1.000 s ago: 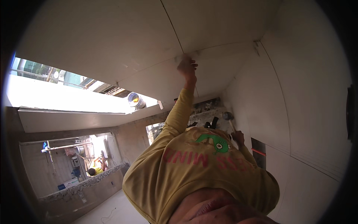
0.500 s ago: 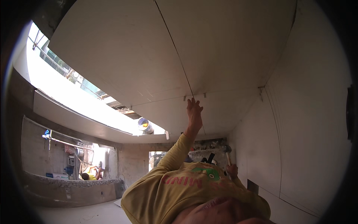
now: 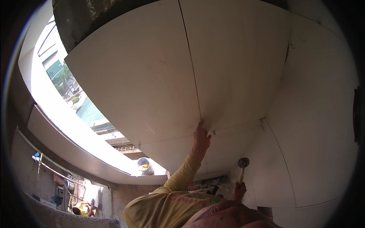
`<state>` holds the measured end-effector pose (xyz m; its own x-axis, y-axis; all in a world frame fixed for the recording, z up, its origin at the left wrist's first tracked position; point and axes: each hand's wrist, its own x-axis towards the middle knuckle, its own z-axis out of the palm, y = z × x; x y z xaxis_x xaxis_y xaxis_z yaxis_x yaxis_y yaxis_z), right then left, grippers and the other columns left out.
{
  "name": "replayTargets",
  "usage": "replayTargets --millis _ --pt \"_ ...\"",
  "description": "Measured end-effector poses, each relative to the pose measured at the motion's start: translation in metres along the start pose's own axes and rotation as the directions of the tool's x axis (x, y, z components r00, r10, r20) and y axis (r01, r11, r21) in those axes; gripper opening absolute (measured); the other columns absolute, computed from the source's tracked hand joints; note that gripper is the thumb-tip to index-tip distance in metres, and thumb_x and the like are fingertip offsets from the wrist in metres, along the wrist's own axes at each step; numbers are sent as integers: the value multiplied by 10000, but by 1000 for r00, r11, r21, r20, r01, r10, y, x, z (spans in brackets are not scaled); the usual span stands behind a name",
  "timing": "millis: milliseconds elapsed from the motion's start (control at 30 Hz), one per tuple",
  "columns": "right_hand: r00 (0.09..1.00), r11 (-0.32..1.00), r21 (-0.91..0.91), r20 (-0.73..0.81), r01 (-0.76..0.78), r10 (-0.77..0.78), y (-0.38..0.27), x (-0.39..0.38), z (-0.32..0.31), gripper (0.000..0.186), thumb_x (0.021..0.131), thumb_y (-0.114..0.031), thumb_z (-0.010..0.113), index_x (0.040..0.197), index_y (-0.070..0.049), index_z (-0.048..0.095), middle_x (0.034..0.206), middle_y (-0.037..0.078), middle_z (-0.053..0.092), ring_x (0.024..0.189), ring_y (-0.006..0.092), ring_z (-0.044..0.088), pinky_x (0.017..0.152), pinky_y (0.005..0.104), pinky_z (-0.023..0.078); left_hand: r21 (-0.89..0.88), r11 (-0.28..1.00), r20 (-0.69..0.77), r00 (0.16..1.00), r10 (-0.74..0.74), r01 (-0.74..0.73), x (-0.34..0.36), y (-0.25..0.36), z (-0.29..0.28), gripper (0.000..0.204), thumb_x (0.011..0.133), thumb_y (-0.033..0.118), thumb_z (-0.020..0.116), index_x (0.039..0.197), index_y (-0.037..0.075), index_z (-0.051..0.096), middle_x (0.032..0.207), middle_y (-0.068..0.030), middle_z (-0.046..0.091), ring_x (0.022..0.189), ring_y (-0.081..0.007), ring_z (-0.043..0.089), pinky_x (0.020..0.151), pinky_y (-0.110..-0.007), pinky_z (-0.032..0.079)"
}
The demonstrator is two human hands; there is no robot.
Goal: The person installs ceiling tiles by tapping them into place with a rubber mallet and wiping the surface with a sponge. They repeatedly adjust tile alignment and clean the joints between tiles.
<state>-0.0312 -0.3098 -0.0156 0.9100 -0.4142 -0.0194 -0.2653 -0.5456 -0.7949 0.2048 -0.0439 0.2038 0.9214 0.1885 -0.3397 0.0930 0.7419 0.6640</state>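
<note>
My left hand (image 3: 202, 140) is raised to the dark straight seam (image 3: 191, 62) between two large pale tiles (image 3: 144, 83), its index fingertip on or just beside the line, close to where a fainter cross joint meets it. The other fingers are apart and slightly bent, holding nothing. A small spacer-like tab (image 3: 214, 132) sits on the cross joint just right of it. Lower right, my right hand (image 3: 239, 191) grips the wooden handle of a mallet (image 3: 243, 163) with a dark round head. My yellow sleeve and shirt fill the bottom middle.
A bright curved-looking ledge (image 3: 76, 125) runs along an opening at left, with a bucket (image 3: 145, 165) on it and buildings beyond. At lower left, a co-worker (image 3: 80, 209) in yellow works among poles (image 3: 53, 165). Pale panels (image 3: 315, 106) cover the right side.
The view has shifted, showing more of the tiled surface. My left hand's fingers have moved from spread to a more pointed shape on the seam. My right hand still holds the mallet.
</note>
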Motion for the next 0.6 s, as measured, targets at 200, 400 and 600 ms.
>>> replayTargets --millis 200,400,600 --pt "970 850 484 -216 206 -112 -154 71 -63 364 1035 -390 628 1073 -30 582 728 3 576 577 74 505 514 276 425 22 999 -60 998 31 -29 -19 3 8 948 881 694 661 1535 76 363 1465 -97 390 1334 -244 356 1143 -517 211" --pt "884 471 756 -316 454 -345 -252 170 -128 423 1075 -449 523 1209 -48 547 702 -37 469 575 31 460 477 220 395 119 993 18 1000 17 -19 -33 7 40 1129 872 786 587 1642 79 159 1706 -151 156 1577 -294 101 1187 -643 62" --pt "863 425 792 -239 438 -444 -324 209 -200 489 1066 -548 473 1032 -62 524 681 -34 420 501 40 421 414 230 373 99 984 52 988 146 -151 -30 -9 50 1058 907 788 519 1638 98 188 1689 -127 228 1554 -291 173 1178 -634 113"
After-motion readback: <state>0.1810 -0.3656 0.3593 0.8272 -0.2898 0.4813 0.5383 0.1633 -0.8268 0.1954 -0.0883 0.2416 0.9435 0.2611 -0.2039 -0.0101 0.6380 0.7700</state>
